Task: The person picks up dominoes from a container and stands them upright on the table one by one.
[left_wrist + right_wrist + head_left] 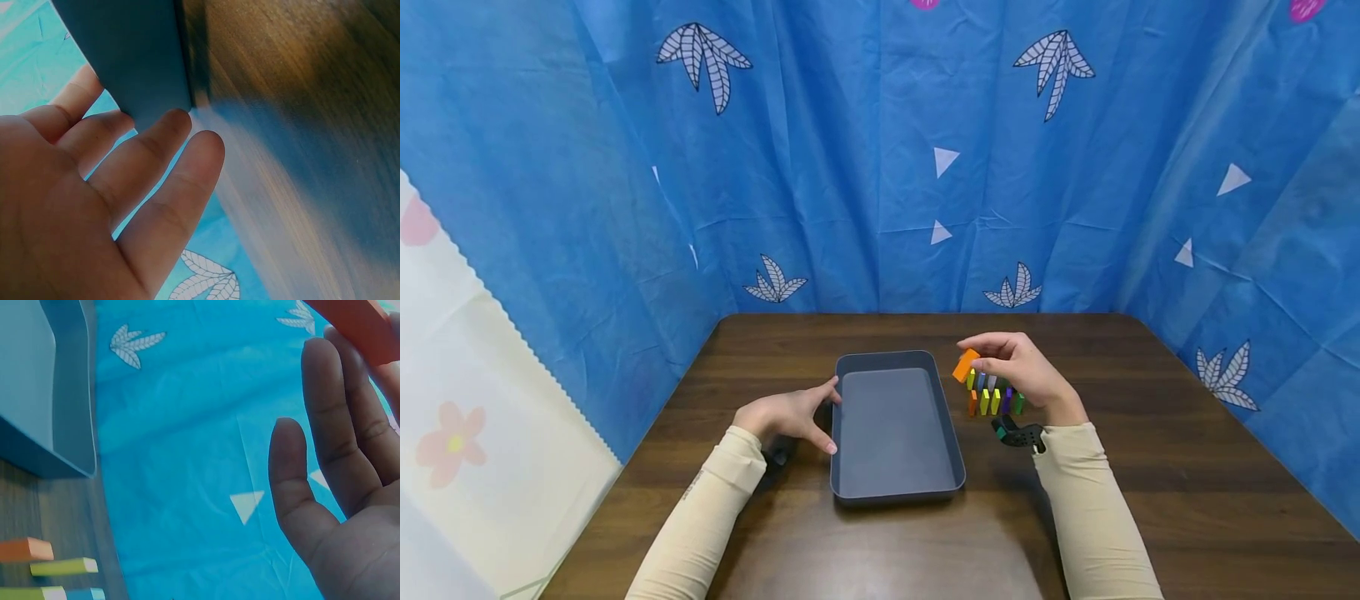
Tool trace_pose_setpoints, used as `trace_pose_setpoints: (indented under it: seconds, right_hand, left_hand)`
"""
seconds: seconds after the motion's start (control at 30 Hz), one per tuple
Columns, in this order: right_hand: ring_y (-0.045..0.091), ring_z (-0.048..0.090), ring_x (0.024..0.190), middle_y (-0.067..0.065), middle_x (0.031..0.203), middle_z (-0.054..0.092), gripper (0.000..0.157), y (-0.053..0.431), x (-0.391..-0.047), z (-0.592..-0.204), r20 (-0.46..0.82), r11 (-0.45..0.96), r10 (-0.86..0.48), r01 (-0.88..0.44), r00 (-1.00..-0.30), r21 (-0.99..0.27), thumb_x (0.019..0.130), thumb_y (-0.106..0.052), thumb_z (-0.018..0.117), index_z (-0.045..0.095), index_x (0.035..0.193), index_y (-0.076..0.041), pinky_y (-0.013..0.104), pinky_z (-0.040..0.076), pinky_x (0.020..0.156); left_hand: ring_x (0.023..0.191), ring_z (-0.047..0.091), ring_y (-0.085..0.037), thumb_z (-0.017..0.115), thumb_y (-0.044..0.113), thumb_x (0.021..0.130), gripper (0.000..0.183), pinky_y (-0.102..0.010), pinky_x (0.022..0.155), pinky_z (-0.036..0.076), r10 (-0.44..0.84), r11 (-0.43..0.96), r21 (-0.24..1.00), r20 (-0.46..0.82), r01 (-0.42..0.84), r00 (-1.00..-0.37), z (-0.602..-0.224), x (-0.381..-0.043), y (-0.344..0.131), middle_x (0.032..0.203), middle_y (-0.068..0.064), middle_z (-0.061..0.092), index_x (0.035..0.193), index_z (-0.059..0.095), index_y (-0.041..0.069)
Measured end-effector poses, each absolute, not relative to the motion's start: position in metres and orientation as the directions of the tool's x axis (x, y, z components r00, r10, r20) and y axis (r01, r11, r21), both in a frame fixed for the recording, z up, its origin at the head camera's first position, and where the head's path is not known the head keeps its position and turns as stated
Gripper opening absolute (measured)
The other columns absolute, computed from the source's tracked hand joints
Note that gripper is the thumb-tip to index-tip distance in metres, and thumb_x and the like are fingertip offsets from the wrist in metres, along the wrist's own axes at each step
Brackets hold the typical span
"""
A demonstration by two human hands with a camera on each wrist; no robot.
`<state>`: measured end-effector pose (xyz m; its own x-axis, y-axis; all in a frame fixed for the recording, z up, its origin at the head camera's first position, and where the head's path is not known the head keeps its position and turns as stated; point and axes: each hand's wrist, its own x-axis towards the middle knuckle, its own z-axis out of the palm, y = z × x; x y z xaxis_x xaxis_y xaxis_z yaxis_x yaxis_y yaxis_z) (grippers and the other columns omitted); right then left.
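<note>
My right hand (1021, 365) pinches an orange block (966, 365) between thumb and fingers, lifted above the table near the tray's right edge. In the right wrist view the same block (359, 328) shows at the top right, with the other fingers extended beside it. Below that hand stand two rows of small coloured blocks: an orange block (973, 403), yellow blocks (984, 402), a purple block (1007, 401), a green block (1018, 404) and others. My left hand (790, 414) has its thumb and fingers spread along the left wall of the dark grey tray (895, 492), fingertips right at it.
The tray lies mid-table with a bare floor. Brown wood grain covers the table (1150, 483). A blue patterned curtain (880, 167) hangs behind and to both sides, with a white flowered cloth (467, 400) at the left. A dark strap (1018, 433) sits at my right wrist.
</note>
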<state>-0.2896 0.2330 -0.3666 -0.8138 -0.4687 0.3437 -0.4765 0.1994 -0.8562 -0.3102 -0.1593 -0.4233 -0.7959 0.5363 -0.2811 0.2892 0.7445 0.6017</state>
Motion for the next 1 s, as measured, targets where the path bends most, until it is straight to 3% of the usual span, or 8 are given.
trace_pose_setpoints:
  seconds: [0.23, 0.47, 0.77, 1.0]
  right_hand:
    - [0.013, 0.066, 0.082, -0.007, 0.097, 0.073, 0.021, 0.251, -0.289, -0.364, 0.345, 0.222, -0.392, -0.451, -0.853, -0.864, 0.096, -0.007, 0.064, 0.067, 0.117, -0.007, 0.024, 0.057, 0.072]
    - [0.023, 0.066, 0.083, -0.007, 0.094, 0.072, 0.026, 0.269, -0.288, -0.364, 0.342, 0.316, -0.304, -0.432, -0.889, -0.845, 0.096, -0.011, 0.067, 0.065, 0.119, 0.001, 0.025, 0.057, 0.072]
    - [0.014, 0.067, 0.082, -0.004, 0.095, 0.073, 0.033, 0.29, -0.286, -0.373, 0.301, 0.389, -0.272, -0.391, -0.914, -0.834, 0.096, -0.014, 0.068, 0.063, 0.123, 0.005, 0.024, 0.057, 0.072]
    - [0.022, 0.068, 0.09, 0.008, 0.103, 0.072, 0.032, 0.306, -0.29, -0.38, 0.27, 0.448, -0.284, -0.376, -0.92, -0.811, 0.095, -0.012, 0.069, 0.064, 0.122, 0.004, 0.023, 0.058, 0.079]
  left_hand:
    - [0.151, 0.027, -0.029, 0.088, 0.039, 0.075, 0.126, -0.054, 0.122, 0.026, 0.543, 0.744, 0.597, -0.278, 0.3, -0.792, -0.42, -0.309, -0.159, 0.156, -0.005, 0.041, 0.162, 0.003, 0.007]
    - [0.151, 0.025, -0.029, 0.087, 0.04, 0.076, 0.126, -0.055, 0.122, 0.026, 0.548, 0.744, 0.595, -0.281, 0.305, -0.788, -0.42, -0.31, -0.158, 0.157, -0.004, 0.04, 0.161, 0.001, 0.007]
    - [0.15, 0.028, -0.029, 0.088, 0.041, 0.074, 0.126, -0.056, 0.12, 0.028, 0.534, 0.748, 0.596, -0.279, 0.292, -0.798, -0.424, -0.307, -0.157, 0.156, -0.003, 0.041, 0.162, 0.004, 0.008]
    - [0.151, 0.027, -0.029, 0.088, 0.041, 0.075, 0.126, -0.054, 0.12, 0.028, 0.537, 0.752, 0.585, -0.272, 0.306, -0.799, -0.423, -0.306, -0.156, 0.156, -0.002, 0.042, 0.162, 0.004, 0.008]
